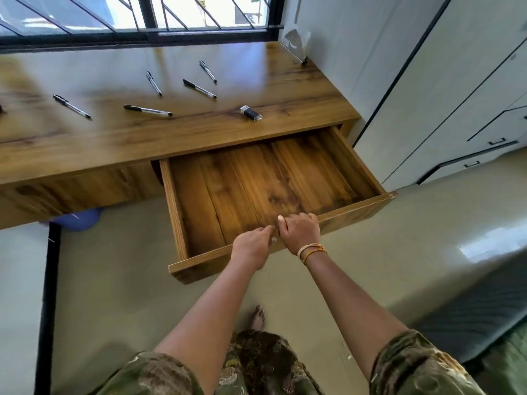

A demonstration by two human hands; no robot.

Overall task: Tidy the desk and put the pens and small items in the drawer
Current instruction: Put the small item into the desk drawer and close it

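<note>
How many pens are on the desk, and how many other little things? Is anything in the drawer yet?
Pens: 5
USB stick: 1
In the drawer: 0
Total on the desk: 6
Both the left hand and the right hand grip the drawer's front edge.

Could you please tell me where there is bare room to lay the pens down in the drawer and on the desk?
The drawer floor is bare from its left wall to its right; only the front rim is taken, by both hands. The desk is bare right of the USB stick; pens crowd its middle.
</note>
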